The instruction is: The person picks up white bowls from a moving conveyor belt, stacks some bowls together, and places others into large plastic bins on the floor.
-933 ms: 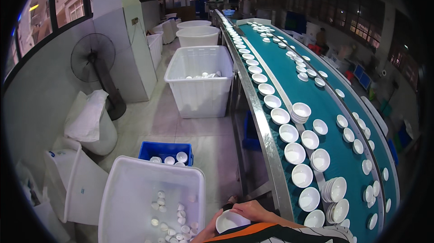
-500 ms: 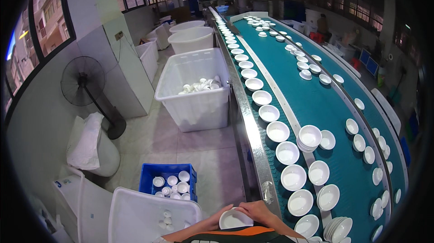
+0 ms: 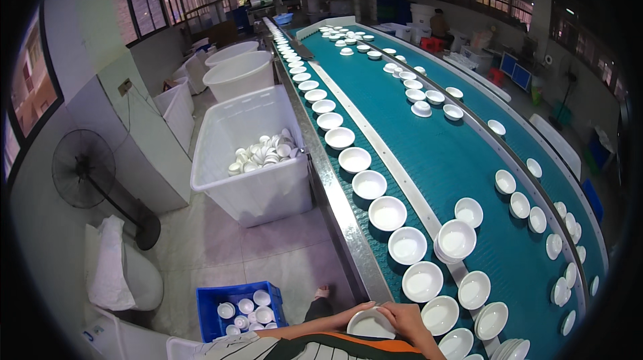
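Note:
A white bowl (image 3: 370,325) is held close to my body at the lower edge, its lower part hidden by my striped clothing. My left hand (image 3: 360,308) grips its rim from the left, with most of the fingers out of sight. On the right side, my right hand (image 3: 404,318) is closed around the rim. Just right of my hands, a row of white bowls (image 3: 407,245) runs along the near lane of the green conveyor belt (image 3: 429,172). Small stacks of bowls (image 3: 456,239) rest on the metal divider strip.
The conveyor's metal side rail (image 3: 348,226) runs beside me. Left of it stand a large white bin (image 3: 261,189) with loose white pieces inside and a blue crate (image 3: 207,313) of bowls on the floor. A black standing fan (image 3: 84,166) is by the wall.
My view has tilted and shifted, so the bin and crate sit further left and lower. Both hands still hold the bowl, which now appears more tipped.

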The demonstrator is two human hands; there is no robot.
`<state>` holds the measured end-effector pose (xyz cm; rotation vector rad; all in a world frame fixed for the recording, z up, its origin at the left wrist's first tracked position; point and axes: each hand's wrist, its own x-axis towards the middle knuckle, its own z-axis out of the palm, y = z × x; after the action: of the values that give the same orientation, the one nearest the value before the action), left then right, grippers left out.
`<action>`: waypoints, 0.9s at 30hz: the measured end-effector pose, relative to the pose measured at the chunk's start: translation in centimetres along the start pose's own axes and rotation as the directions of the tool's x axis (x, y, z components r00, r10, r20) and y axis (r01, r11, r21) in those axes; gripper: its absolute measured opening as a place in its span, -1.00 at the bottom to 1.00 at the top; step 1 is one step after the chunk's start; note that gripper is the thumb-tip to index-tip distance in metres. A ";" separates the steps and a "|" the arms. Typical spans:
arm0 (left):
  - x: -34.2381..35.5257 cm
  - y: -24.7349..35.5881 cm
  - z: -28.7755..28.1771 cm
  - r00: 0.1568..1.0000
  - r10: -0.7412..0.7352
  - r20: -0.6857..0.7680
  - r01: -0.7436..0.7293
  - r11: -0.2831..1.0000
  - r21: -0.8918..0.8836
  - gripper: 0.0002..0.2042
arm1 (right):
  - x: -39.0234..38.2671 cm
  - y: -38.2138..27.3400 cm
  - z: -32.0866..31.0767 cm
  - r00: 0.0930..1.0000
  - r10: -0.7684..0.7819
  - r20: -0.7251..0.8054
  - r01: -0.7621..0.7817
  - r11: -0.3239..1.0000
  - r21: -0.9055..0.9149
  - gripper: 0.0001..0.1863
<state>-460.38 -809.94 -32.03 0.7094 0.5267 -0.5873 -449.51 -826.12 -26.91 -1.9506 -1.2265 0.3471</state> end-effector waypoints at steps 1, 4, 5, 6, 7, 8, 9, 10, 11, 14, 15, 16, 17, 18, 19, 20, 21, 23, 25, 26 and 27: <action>-0.3 1.7 0.3 1.000 0.000 -0.004 0.000 0.999 0.052 -0.51 | 0.5 -0.2 0.3 0.998 0.047 -0.029 -0.046 0.998 0.040 -0.75; -0.7 6.1 -0.7 0.995 -0.103 0.013 0.102 0.991 0.082 -0.52 | 3.0 -1.5 0.6 0.983 0.154 -0.100 -0.145 0.985 0.092 -0.77; -1.1 7.0 -1.2 0.987 -0.157 0.020 0.155 0.986 0.058 -0.52 | 4.0 -2.0 1.0 0.981 0.159 -0.113 -0.154 0.987 0.051 -0.76; -1.9 8.1 -1.8 0.998 -0.063 -0.018 0.065 0.989 0.132 -0.51 | 5.1 -2.1 1.7 0.979 0.164 -0.124 -0.164 0.986 0.011 -0.75; -2.3 9.2 -2.1 0.996 -0.087 -0.001 0.087 0.987 0.134 -0.51 | 6.2 -2.1 2.0 0.977 0.168 -0.134 -0.174 0.984 -0.030 -0.73; -3.5 10.8 -1.5 0.993 -0.116 0.007 0.114 0.984 0.139 -0.51 | 7.4 -2.5 2.0 0.980 0.072 -0.186 -0.085 0.995 -0.060 -0.73; -4.3 11.9 -1.5 0.990 -0.144 0.002 0.142 0.980 0.140 -0.51 | 8.5 -2.8 1.9 0.985 0.056 -0.165 -0.069 0.995 -0.073 -0.74; -4.4 12.9 -1.9 0.991 -0.136 -0.004 0.135 0.973 0.185 -0.52 | 9.6 -3.1 1.5 0.988 0.042 -0.146 -0.055 0.995 -0.087 -0.74; -4.7 13.6 -1.9 0.995 -0.097 -0.036 0.103 0.971 0.216 -0.50 | 10.5 -3.5 1.0 0.991 0.028 -0.127 -0.041 0.994 -0.102 -0.74; -5.0 16.1 -1.5 0.997 -0.030 -0.070 0.047 0.966 0.253 -0.55 | 12.7 -4.0 0.3 0.985 0.027 -0.169 -0.034 0.999 -0.034 -0.75; -4.9 16.6 -1.5 0.998 -0.032 -0.049 0.043 0.965 0.259 -0.55 | 13.3 -4.2 0.0 0.983 0.020 -0.182 -0.025 0.999 -0.029 -0.76; -4.6 17.0 -1.5 0.999 -0.033 -0.028 0.039 0.964 0.263 -0.55 | 13.4 -4.6 -0.3 0.966 0.007 -0.259 -0.004 1.000 0.015 -0.80; -4.3 17.4 -1.4 0.999 -0.034 -0.008 0.034 0.963 0.266 -0.54 | 13.5 -4.7 -0.5 0.960 0.037 -0.279 -0.031 0.999 0.027 -0.80; -3.6 17.4 -1.0 1.000 -0.001 0.009 -0.001 0.957 0.289 -0.51 | 13.3 -4.5 -0.8 0.954 0.066 -0.293 -0.060 0.998 0.029 -0.80; -2.9 17.4 -0.9 1.000 -0.021 0.020 0.015 0.962 0.274 -0.50 | 12.9 -4.4 -1.1 0.948 0.094 -0.305 -0.088 0.996 0.031 -0.81; -2.0 17.5 -0.9 0.999 -0.041 0.032 0.031 0.966 0.257 -0.49 | 12.5 -4.2 -1.3 0.945 0.141 -0.296 -0.141 0.990 0.023 -0.79; -2.1 17.8 -1.1 0.998 -0.066 0.012 0.061 0.966 0.252 -0.48 | 12.4 -4.0 -1.2 0.944 0.169 -0.283 -0.165 0.986 0.037 -0.79; -1.4 18.1 -0.4 0.995 -0.066 -0.082 0.090 0.936 0.342 -0.45 | 12.2 -2.9 -1.6 0.941 0.224 -0.253 -0.213 0.975 0.067 -0.79; -0.2 19.2 0.5 0.993 -0.070 -0.094 0.105 0.884 0.456 -0.43 | 12.1 -1.6 -1.9 0.915 0.191 -0.356 -0.164 0.981 0.105 -0.80; 0.4 19.8 0.4 0.990 -0.111 -0.087 0.140 0.853 0.503 -0.41 | 12.1 -1.0 -1.7 0.894 0.185 -0.408 -0.144 0.981 0.130 -0.80; 2.0 19.3 0.7 0.993 -0.102 -0.064 0.120 0.847 0.518 -0.40 | 11.3 0.6 -1.6 0.872 0.175 -0.457 -0.127 0.983 0.135 -0.81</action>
<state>-446.18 -799.22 -24.22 1.2145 0.4418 -0.8436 -442.55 -817.36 -24.34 -1.8989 -0.7309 0.0061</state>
